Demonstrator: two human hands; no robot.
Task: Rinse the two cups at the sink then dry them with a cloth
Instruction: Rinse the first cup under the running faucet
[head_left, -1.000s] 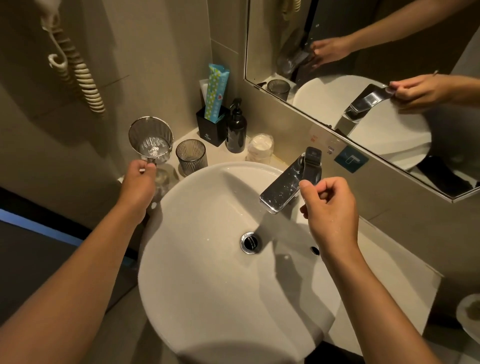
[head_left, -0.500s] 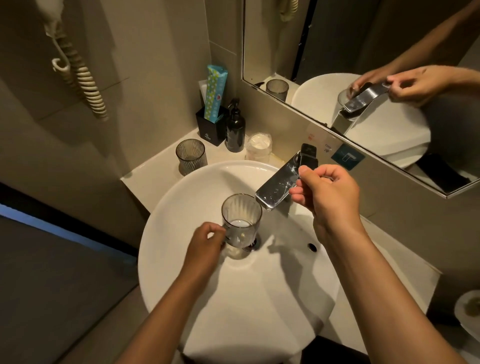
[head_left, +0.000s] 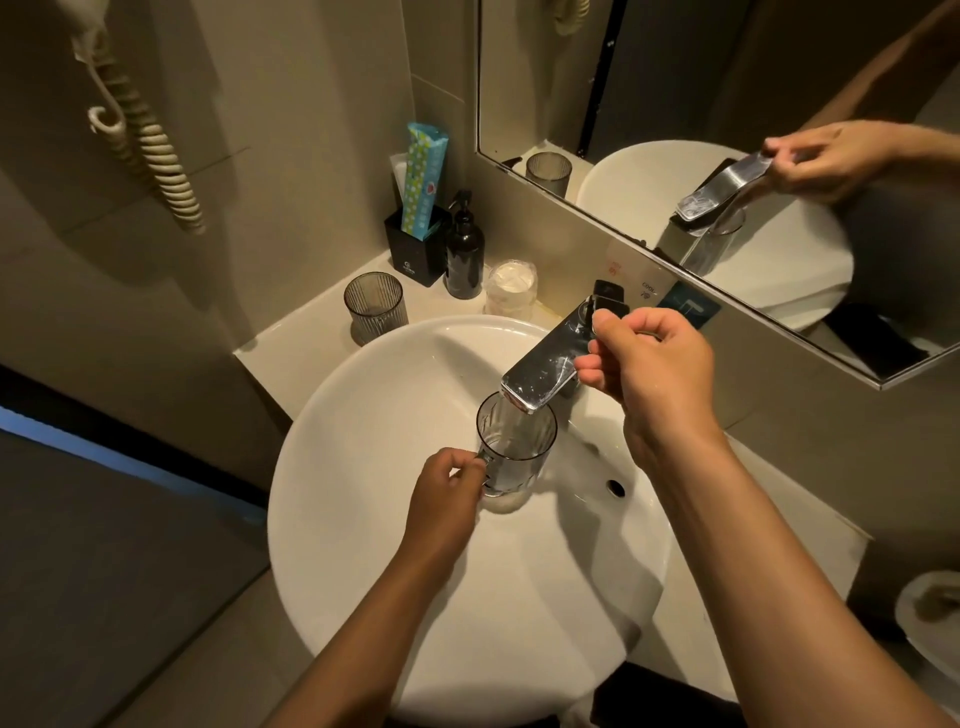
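My left hand (head_left: 444, 493) grips a ribbed grey glass cup (head_left: 514, 449) by its handle, upright over the round white sink (head_left: 363, 467), with its rim right under the spout of the chrome faucet (head_left: 545, 364). Water runs into the cup. My right hand (head_left: 644, 364) pinches the faucet's lever from the right side. A second ribbed grey cup (head_left: 374, 306) stands upright on the counter ledge behind the sink's left rim, untouched. No cloth is visible.
On the ledge stand a black holder with a green toothpaste box (head_left: 423, 228), a dark pump bottle (head_left: 464, 254) and a wrapped white item (head_left: 511, 288). A mirror (head_left: 675, 104) hangs behind the faucet. A coiled cord (head_left: 150, 140) hangs on the left wall.
My left hand carried the cup from the ledge down into the sink and then under the spout. My right hand closed on the faucet lever, and water now flows.
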